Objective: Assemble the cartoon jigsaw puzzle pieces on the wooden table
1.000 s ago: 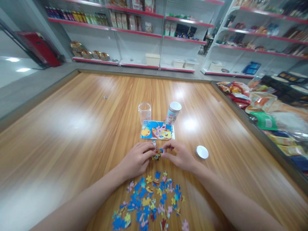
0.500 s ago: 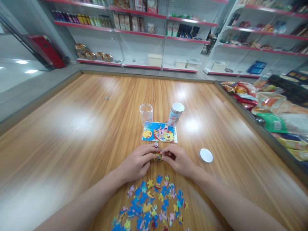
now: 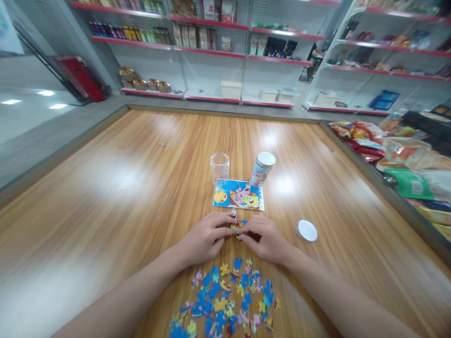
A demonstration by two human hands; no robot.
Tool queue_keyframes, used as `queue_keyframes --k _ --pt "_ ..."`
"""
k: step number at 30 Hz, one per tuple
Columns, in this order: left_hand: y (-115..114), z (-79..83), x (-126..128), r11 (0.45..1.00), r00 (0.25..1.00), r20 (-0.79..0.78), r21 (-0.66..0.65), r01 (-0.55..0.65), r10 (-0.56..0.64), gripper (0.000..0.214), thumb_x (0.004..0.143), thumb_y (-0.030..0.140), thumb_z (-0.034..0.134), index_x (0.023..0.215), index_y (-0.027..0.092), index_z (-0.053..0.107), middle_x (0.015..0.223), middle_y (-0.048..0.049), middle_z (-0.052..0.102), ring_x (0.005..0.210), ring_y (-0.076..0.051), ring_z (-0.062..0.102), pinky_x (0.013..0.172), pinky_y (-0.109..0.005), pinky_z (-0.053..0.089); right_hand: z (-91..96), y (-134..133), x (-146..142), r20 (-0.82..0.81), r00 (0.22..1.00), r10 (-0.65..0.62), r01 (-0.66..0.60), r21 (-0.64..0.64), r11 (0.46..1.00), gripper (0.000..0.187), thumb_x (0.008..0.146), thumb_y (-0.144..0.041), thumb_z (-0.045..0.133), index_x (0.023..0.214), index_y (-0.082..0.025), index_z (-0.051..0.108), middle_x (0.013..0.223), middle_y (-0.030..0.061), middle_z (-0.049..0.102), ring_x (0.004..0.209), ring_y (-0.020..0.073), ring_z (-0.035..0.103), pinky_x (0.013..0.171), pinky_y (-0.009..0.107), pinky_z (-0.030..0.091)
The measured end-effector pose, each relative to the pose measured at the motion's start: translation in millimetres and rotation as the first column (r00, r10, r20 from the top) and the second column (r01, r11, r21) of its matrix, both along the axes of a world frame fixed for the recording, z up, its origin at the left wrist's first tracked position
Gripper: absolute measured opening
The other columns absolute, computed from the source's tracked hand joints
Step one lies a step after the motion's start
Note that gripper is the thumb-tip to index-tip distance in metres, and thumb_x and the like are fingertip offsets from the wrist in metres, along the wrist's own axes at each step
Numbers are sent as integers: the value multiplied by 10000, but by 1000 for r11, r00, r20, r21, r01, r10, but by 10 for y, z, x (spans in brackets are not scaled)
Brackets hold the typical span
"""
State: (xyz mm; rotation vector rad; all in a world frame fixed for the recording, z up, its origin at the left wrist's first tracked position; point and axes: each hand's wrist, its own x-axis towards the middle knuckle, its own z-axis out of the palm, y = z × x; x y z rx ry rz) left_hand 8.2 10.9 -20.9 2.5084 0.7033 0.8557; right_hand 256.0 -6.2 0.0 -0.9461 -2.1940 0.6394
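Several joined jigsaw puzzle pieces [image 3: 238,226], yellow, red and blue, lie on the table between my two hands. My left hand [image 3: 206,234] reaches in from the left, fingers stretched out and their tips touching the pieces' left edge. From the other side, my right hand [image 3: 264,236] has thumb and fingers closed in a pinch at the right edge, partly hiding the piece there. Just beyond is the picture card [image 3: 237,194], a blue cartoon sheet. Closer to me spreads a heap of loose puzzle pieces [image 3: 220,304], mostly blue with yellow and pink.
Behind the card stand a clear plastic cup [image 3: 220,168] and a printed cylindrical can [image 3: 262,169]. A round white lid [image 3: 307,230] lies to the right of my right hand. Packaged snacks [image 3: 405,155] line the table's right side. Stocked shelves [image 3: 211,51] stand beyond the far edge.
The view has shifted slightly, so everything sits a little further right. My right hand has drawn back slightly from the left fingertips, showing more of the joined pieces.
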Motion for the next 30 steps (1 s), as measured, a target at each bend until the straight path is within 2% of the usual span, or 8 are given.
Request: queue_keyframes --k 8,16,24,30 --pt "-3 26 4 1000 1000 -5 3 10 -10 460 840 -14 512 1201 211 686 1328 -110 629 1340 -265 534 1098 -532 504 -8 -8 -13 58 998 8 -8 0 1000 59 900 -187 641 917 -188 698 735 17 657 722 179 566 708 334 399" --pt "-3 31 4 1000 1000 -11 -5 16 -16 441 835 -24 499 1176 192 677 1327 -102 622 1343 -253 525 1115 -505 488 66 17 51 104 990 100 -95 -51 994 260 776 -152 625 1033 -193 637 724 -17 571 704 174 516 709 331 365" --pt "-3 68 6 1000 1000 -24 -19 20 -20 441 830 -28 486 1160 192 677 1313 -103 623 1364 -259 507 1128 -509 476 29 40 42 146 984 106 -104 -28 994 117 840 -231 692 932 -212 623 686 -30 525 712 173 511 689 319 320" --pt "-22 135 -9 998 998 -16 -9 61 -61 463 783 -22 514 1150 192 699 1415 -119 533 1438 -306 415 1160 -554 438 14 28 61 119 991 67 -65 -21 998 198 827 -261 711 1006 -214 639 668 -44 517 667 164 508 678 313 324"
